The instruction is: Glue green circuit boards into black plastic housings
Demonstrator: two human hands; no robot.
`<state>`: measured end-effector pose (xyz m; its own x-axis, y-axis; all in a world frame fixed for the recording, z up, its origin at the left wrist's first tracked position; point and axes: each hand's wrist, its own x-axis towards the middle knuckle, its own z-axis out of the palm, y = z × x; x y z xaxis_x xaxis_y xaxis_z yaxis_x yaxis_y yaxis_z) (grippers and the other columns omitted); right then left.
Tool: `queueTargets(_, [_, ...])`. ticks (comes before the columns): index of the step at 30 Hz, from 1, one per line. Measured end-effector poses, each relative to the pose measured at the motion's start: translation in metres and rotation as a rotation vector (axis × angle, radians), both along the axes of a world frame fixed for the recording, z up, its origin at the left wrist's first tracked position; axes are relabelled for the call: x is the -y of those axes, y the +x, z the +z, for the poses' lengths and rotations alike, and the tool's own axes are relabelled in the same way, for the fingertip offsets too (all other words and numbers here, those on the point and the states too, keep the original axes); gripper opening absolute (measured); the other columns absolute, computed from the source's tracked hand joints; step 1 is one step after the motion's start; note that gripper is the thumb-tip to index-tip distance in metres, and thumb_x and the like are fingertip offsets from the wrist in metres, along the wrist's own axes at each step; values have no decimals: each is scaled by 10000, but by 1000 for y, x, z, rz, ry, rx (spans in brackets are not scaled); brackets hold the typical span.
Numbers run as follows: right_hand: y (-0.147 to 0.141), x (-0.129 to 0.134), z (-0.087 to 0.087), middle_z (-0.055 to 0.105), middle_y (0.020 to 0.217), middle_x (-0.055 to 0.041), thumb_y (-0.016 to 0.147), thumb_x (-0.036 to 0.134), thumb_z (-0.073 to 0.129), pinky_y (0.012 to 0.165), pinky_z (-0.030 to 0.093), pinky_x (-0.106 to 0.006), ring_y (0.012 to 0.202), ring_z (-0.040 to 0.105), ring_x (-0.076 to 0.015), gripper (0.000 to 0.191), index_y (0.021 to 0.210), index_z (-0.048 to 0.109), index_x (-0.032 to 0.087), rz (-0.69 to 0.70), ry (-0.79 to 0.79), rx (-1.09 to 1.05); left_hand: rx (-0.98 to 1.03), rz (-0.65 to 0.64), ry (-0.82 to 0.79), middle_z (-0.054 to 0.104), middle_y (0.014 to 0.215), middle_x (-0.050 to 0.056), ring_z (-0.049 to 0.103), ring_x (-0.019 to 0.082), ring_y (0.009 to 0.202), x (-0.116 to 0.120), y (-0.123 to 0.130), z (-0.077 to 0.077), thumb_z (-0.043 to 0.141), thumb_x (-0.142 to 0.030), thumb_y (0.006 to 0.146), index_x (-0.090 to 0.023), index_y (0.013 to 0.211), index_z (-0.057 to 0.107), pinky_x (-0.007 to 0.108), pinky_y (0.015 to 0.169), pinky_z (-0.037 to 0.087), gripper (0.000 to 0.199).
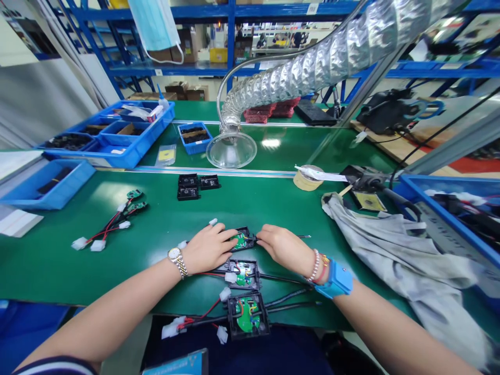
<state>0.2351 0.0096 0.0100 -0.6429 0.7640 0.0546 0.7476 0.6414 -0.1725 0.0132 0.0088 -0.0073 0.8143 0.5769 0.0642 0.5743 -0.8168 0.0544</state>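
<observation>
On the green table, the farthest of three open black cases (244, 238) holds a green circuit board. My left hand (210, 245) lies over its left side, fingers spread and touching the case. At its right edge, my right hand (279, 246) pinches the black cable where it enters the case; the cable's end (304, 237) shows beyond the hand. Nearer me are a middle case (257, 274) and a near case (266, 315), both with boards, black cables and white connectors (174, 327).
Black empty cases (188, 191) and wired boards (135, 194) lie further off. A fume hood (231, 150) hangs over the table's back. A tape roll (308, 178), grey cloth (385, 245) and blue bin (449, 229) are at right. Blue trays (135, 156) stand at left.
</observation>
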Motion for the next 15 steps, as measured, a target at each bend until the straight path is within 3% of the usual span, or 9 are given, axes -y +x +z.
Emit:
queueTargets(3, [-1, -4, -2, 528, 689, -41, 837, 100, 441, 588, 388, -235, 624, 498, -128, 195, 715, 589, 138, 42, 13, -8, 74, 2, -36, 405, 1255, 107, 449, 224, 994, -4, -4, -4, 446, -312, 855, -182, 1065, 563, 381, 875, 387, 272])
queueTargets(9, [-4, -9, -15, 519, 691, -36, 865, 103, 390, 591, 389, -229, 624, 489, -123, 212, 816, 594, 134, 74, 30, -136, 140, -57, -119, 463, 1177, 126, 450, 233, 1020, -12, -8, -7, 458, -301, 846, -161, 1055, 576, 378, 892, 403, 277])
queueTargets(15, [-6, -6, -16, 540, 696, -39, 810, 55, 438, 586, 365, -245, 633, 488, -137, 172, 761, 579, 140, 75, 75, 74, 123, -75, -121, 452, 1210, 125, 433, 240, 1044, -15, -10, -8, 455, -291, 848, -156, 1061, 575, 386, 903, 403, 279])
